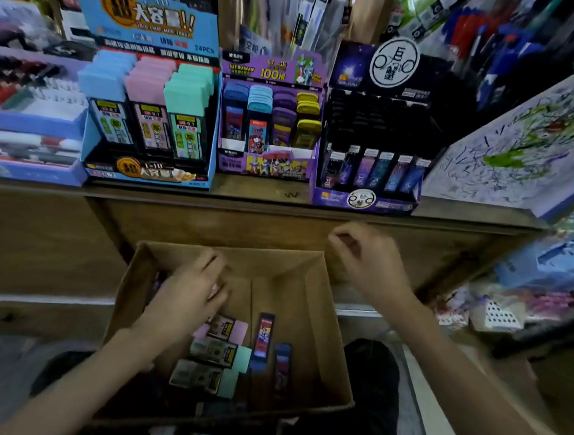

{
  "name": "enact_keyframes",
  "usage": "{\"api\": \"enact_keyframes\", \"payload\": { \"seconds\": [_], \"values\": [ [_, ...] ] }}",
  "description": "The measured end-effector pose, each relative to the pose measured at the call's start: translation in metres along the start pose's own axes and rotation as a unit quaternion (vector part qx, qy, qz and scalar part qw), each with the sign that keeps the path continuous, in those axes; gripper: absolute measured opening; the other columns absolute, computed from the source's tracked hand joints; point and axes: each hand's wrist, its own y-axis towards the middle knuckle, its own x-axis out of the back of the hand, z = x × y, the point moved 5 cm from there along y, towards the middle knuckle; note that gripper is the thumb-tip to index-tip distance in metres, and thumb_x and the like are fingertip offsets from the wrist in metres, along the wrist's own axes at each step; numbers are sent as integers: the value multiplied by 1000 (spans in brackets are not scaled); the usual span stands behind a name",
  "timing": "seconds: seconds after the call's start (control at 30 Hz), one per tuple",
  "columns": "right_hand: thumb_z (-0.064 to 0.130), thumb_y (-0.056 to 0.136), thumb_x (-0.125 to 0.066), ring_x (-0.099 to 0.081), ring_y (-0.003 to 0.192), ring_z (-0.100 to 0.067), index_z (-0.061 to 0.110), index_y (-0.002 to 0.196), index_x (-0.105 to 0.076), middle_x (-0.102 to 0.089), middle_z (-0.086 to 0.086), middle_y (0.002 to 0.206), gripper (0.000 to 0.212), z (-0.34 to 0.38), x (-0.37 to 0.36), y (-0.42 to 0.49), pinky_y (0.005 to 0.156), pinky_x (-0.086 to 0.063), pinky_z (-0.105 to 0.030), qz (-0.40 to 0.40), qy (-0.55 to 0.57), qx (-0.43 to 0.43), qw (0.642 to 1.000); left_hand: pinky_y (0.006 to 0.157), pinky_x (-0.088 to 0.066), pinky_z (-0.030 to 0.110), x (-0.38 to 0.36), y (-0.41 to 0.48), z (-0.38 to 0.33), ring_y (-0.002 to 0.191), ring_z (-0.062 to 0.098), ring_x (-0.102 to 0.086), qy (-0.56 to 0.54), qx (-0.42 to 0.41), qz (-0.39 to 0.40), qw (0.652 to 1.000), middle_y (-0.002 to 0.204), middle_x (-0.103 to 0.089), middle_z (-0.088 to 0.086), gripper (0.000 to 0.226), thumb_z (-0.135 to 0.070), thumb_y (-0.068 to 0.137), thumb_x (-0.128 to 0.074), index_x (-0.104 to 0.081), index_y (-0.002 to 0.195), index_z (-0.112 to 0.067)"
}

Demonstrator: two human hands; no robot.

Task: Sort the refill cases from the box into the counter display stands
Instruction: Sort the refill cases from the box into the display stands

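An open cardboard box (311,288) sits low in front of me, with several refill cases lying flat inside: a pink one (232,329), two mint ones (223,351), and narrow blue ones (264,340). My left hand (186,295) reaches down into the box over the cases, fingers curled and blurred; whether it grips anything is unclear. My right hand (368,258) hovers above the box's far right corner, fingers loosely bent, nothing in it. On the wooden counter stand three displays: a blue stand (150,103), a purple stand (269,123) and a dark stand (373,148).
A pen tray (29,111) lies at the counter's left. A scribbled test pad (525,143) leans at the right. Hanging stationery packs (311,20) fill the wall behind. Packaged goods (498,313) lie low at the right, and dark clothing shows under the box.
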Motion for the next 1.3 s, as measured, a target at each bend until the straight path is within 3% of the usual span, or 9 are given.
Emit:
{"api": "enact_keyframes", "payload": {
  "seconds": [0.1,0.2,0.27,0.4,0.6,0.73,0.93,1.17,1.3],
  "values": [
    [25,93,-57,-62,89,-7,19,104,-67,-67,6,97,16,-19,-71,-49,72,-42,-8,182,64,-95,977,81,-43,28,-61,-29,23,106,23,-53,-37,65,113,991,125,-48,5,31,-23,94,-53,-51,123,-12],
    [23,92,-58,-61,100,-11,16,109,-65,-68,1,108,20,-32,-135,-90,83,-47,-19,314,72,-167,932,87,-44,32,-99,-55,42,113,26,-52,-103,121,180,971,130,-48,9,33,-20,91,-58,-52,122,-9],
    [26,90,-59,-60,106,-17,14,113,-61,-65,-4,115,26,-41,-166,-110,91,-47,-30,355,55,-227,905,92,-44,34,-119,-68,52,117,26,-50,-115,131,220,960,132,-45,9,40,-22,89,-61,-50,125,-9],
    [43,84,-63,-61,104,-22,17,114,-60,-65,-6,114,39,-54,-205,-140,89,-49,-33,395,25,-360,845,104,-33,30,-149,-79,66,127,20,-39,-37,70,279,957,141,-37,1,60,-33,84,-65,-40,137,-18],
    [48,83,-62,-56,115,-26,8,131,-43,-56,-10,128,66,-56,-229,-142,92,-47,-34,366,-14,-426,827,105,-26,29,-177,-81,67,129,20,-27,50,-4,339,939,136,-33,3,74,-40,75,-70,-35,137,-21],
    [32,92,-54,-50,120,-29,4,128,-43,-50,-14,132,48,-51,-235,-137,95,-44,-35,365,-21,-392,845,103,-28,30,-181,-78,66,127,20,-32,60,-3,324,944,135,-37,5,69,-42,77,-69,-37,133,-18],
    [32,86,-63,-56,113,-33,3,124,-38,-56,-18,124,55,-51,-235,-140,92,-47,-38,316,55,-424,847,104,-29,30,-175,-83,71,130,21,-28,60,-27,341,938,137,-32,6,63,-29,85,-62,-32,139,-19],
    [16,83,-68,-62,96,-28,18,92,-41,-59,-10,99,28,-53,-225,-133,76,-55,-45,197,251,-473,821,105,-29,30,-167,-82,74,131,20,-30,58,-34,337,939,137,-36,5,48,-21,87,-58,-38,131,-17],
    [15,84,-68,-58,82,-4,15,104,-51,-60,2,96,27,-50,-211,-125,57,-43,-13,157,321,-458,814,103,-31,29,-165,-79,68,125,20,-33,95,-72,314,942,130,-36,5,47,-19,86,-59,-42,129,-16]
  ]
}}
